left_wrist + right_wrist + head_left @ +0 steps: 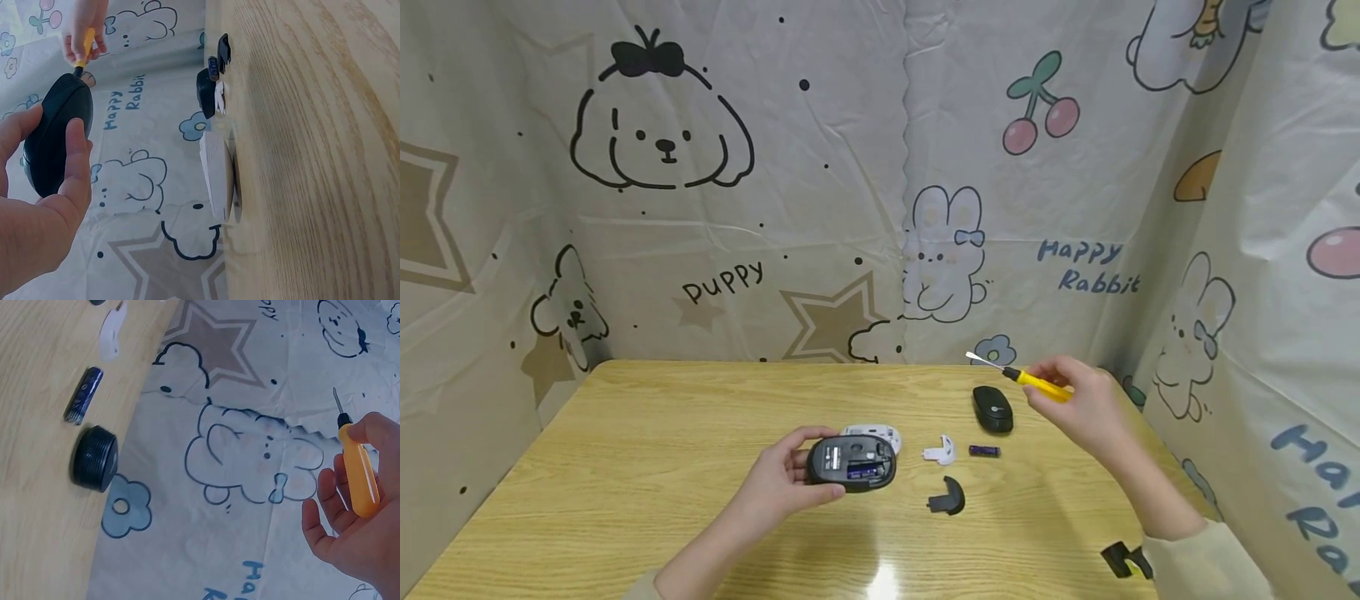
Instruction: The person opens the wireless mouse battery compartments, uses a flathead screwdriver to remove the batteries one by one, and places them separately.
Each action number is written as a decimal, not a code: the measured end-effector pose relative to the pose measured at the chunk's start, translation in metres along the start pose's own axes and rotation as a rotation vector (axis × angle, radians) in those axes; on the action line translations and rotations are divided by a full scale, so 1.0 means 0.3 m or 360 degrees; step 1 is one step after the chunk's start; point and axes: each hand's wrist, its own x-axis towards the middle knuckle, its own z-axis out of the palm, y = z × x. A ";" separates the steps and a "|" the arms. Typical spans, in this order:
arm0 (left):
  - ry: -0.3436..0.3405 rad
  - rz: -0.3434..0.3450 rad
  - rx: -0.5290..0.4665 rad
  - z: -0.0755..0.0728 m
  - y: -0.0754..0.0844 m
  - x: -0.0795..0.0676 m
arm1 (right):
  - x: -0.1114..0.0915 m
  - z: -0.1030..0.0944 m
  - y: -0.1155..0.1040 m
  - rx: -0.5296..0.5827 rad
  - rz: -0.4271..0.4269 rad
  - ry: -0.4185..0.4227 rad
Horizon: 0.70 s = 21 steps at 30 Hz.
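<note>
My left hand (786,473) grips a black computer mouse (59,134) by its left end, underside turned toward me. In the head view its battery bay lies uncovered, with a dark blue battery (863,472) inside. Off to the right and higher, my right hand (1078,404) pinches a screwdriver (359,475) with a yellow handle, its metal shaft pointing left, away from the mouse. Behind the held mouse sits a white mouse (215,178), partly hidden in the head view. A white cover (942,451) and a black cover (948,497) lie to the right on the table.
Another black mouse (992,409) rests toward the table's back right, with a loose battery (984,451) in front of it. A black piece (1120,559) lies by the right sleeve. A printed curtain (820,167) hangs around the wooden table (647,450).
</note>
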 end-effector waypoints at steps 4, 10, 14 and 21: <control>0.0004 -0.0011 -0.0020 0.004 0.001 0.002 | -0.006 -0.001 -0.030 0.0025 -0.0110 0.0066; 0.0011 -0.0013 -0.0042 0.009 0.004 0.005 | -0.024 -0.001 -0.079 0.0082 -0.0241 0.0111; 0.0010 -0.0012 -0.0054 0.014 0.004 0.009 | -0.036 0.000 -0.109 0.0118 -0.0304 0.0115; 0.0000 0.0014 -0.0080 0.020 0.003 0.017 | -0.052 0.005 -0.147 0.0212 -0.0471 0.0097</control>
